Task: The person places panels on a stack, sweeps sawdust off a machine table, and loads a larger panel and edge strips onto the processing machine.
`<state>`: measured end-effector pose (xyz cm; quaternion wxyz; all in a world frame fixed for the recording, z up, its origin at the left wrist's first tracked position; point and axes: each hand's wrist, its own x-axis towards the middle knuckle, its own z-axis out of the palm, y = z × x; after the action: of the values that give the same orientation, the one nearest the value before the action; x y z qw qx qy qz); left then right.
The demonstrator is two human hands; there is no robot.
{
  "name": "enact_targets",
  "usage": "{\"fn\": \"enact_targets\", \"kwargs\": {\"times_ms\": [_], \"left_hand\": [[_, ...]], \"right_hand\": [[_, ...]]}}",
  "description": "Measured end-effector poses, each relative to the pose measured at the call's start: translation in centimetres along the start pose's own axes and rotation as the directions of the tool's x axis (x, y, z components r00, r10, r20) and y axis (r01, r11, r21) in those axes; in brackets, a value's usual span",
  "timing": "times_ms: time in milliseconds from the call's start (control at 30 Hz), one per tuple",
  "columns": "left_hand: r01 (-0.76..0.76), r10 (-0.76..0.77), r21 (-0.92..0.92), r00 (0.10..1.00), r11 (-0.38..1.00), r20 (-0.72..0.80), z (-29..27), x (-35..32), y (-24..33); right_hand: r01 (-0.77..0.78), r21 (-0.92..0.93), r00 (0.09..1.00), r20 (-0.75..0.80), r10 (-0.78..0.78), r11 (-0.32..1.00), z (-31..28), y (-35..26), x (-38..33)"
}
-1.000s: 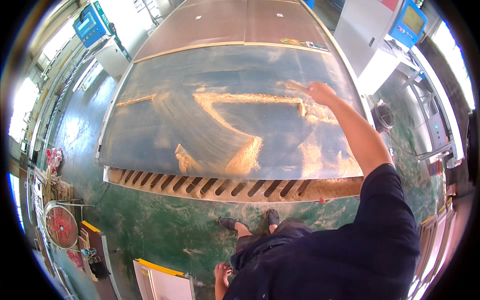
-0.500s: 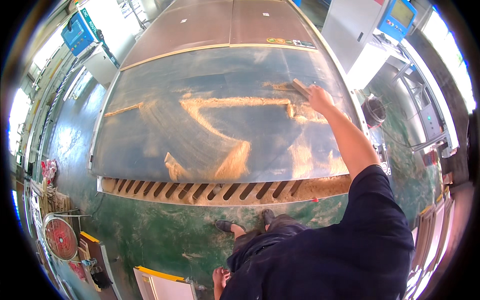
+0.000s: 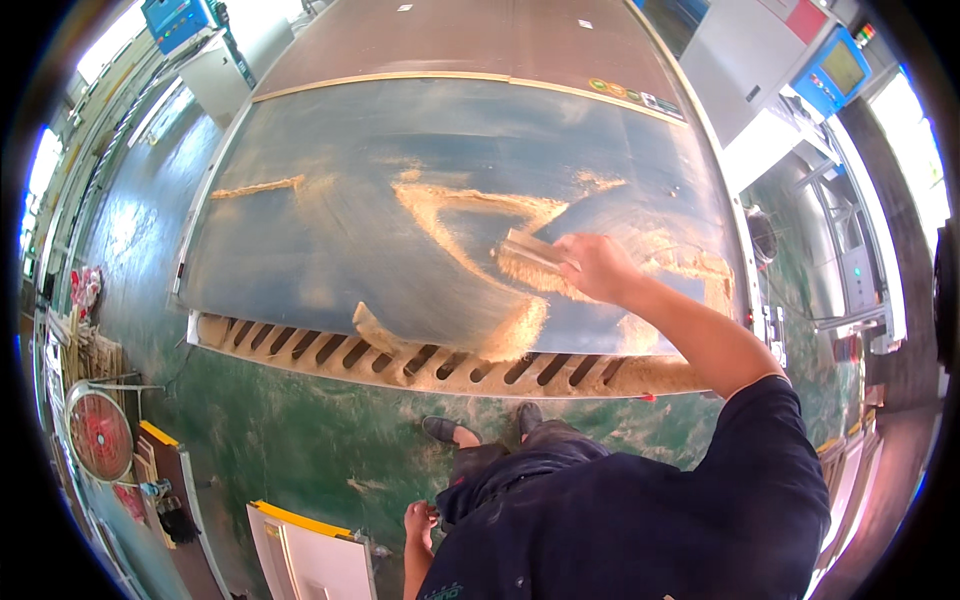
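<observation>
My right hand (image 3: 598, 268) grips a wooden brush (image 3: 537, 247). Its bristles lie against the dark machine bed (image 3: 330, 245), with sawdust pushed up along them. A ridge of sawdust (image 3: 440, 238) runs in a bent line just left of the brush, and a broad heap (image 3: 518, 328) spills over the near edge. More sawdust (image 3: 690, 262) is spread right of my hand. Down by my side, away from the bed, hangs my left hand (image 3: 421, 522); its fingers are curled and nothing shows in them.
Brown boards (image 3: 440, 40) cover the far part of the bed. A slotted ledge (image 3: 300, 345) full of sawdust runs along the near edge. Control cabinets (image 3: 745, 70) stand at the back right. A fan (image 3: 99, 434) and a white panel (image 3: 310, 555) are at the lower left.
My right hand has swept the brush from the far right of the bed toward me and leftward, dragging sawdust with it. My left hand stays low at my side.
</observation>
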<state>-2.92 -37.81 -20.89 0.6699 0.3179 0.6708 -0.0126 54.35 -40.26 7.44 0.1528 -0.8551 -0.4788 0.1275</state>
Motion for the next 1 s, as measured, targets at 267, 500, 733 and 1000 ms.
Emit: {"fn": "enact_targets", "kwargs": {"times_ms": [267, 500, 733, 1000], "left_hand": [[-0.044, 0.045, 0.008, 0.998, 0.999, -0.054, -2.4, 0.2, 2.1], [0.012, -0.009, 0.027, 0.995, 1.000, -0.097, -4.0, -0.2, 1.3], [0.026, -0.028, 0.098, 0.999, 0.995, 0.024, -3.2, 1.8, 1.6], [-0.069, 0.041, 0.264, 0.993, 0.962, 0.108, -0.1, 4.7, 3.8]], "right_hand": [[0.036, -0.121, 0.943, -0.324, -0.074, 0.992, 0.4, -1.4, 10.9], [0.205, -0.144, 0.975, -0.057, -0.215, 0.968, 3.6, -5.4, 7.8], [0.487, -0.139, 0.869, -0.028, -0.495, 0.862, 4.9, -5.5, -4.1], [-0.203, -0.398, 0.941, -0.331, 0.066, 0.894, 0.1, 10.6, -14.0]]}}
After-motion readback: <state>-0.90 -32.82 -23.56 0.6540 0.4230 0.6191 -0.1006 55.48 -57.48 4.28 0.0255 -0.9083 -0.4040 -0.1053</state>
